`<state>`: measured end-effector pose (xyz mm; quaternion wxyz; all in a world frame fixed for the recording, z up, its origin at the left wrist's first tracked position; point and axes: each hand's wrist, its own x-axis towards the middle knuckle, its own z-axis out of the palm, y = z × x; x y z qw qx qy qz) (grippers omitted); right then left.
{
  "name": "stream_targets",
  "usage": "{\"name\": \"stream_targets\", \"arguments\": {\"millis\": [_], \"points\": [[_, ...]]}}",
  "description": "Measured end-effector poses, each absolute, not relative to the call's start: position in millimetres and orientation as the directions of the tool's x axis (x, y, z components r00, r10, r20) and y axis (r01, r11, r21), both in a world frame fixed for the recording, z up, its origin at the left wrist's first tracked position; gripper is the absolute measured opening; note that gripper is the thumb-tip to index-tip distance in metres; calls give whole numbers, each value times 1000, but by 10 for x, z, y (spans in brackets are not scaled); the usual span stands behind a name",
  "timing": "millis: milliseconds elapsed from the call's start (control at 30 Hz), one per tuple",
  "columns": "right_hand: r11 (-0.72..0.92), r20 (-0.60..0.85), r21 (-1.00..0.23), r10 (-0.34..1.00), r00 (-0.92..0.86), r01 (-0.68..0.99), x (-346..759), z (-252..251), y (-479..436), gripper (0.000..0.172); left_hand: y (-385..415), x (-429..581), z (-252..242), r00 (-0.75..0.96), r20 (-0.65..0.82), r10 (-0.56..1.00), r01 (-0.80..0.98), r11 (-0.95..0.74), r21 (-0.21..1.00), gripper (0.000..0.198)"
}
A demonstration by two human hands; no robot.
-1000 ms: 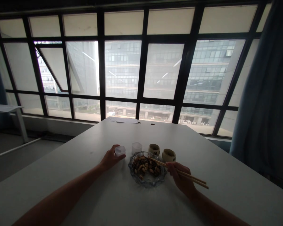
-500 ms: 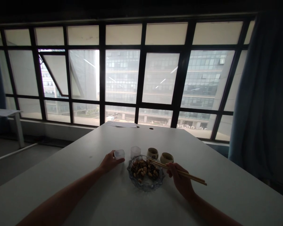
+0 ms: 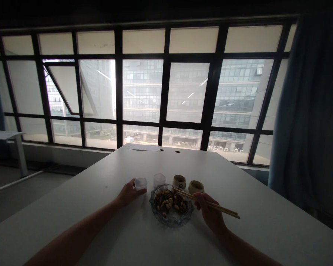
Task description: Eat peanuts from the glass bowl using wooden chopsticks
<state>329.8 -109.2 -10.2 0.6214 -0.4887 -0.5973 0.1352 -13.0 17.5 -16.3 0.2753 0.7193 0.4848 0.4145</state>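
Observation:
With thumb and fingers round its side, my left hand [image 3: 130, 193] grips a small translucent plastic cup [image 3: 141, 183] on the table. A pair of chopsticks [image 3: 222, 209] is held in my right hand [image 3: 211, 212], their tips over the far side of a scalloped glass bowl [image 3: 172, 221]. Inside the bowl lies a heap of nuts and dark pieces [image 3: 166, 201]. I cannot make out whether anything is pinched between the tips. Just behind the bowl stands a second translucent container [image 3: 159, 180].
Two cream-coloured cups, one with a dark mark [image 3: 179, 181] and another [image 3: 196, 186] near my right hand, stand behind the bowl. Sheets of paper [image 3: 141, 147] lie at the far end of the white table [image 3: 105, 218]. Windows and a blue curtain [image 3: 291, 140] lie beyond.
My right hand and the chopsticks have shifted very slightly left and down. My left hand keeps its grip on the cup, and the bowl stays where it was.

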Motion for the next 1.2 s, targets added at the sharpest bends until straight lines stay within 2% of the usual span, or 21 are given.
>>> {"name": "stream_targets", "arguments": {"millis": [367,567,733,933,1200], "points": [[469,584,-802,746,320,371,3289,-37,-1179,58,76,-107,-102,188,333,924,486,-382,786,55],[436,519,-849,792,322,298,3268,-21,-1179,56,151,-91,-65,181,245,952,538,-305,786,61],[414,489,-867,815,311,279,3268,-38,-1177,54,294,-29,-35,241,213,947,509,-310,803,64],[367,443,-889,844,304,275,3295,-60,-1169,51,268,16,-97,244,278,929,529,-368,765,60],[437,531,-831,808,256,344,3307,-89,-1162,47,209,9,-127,270,420,866,583,-494,644,65]]}}
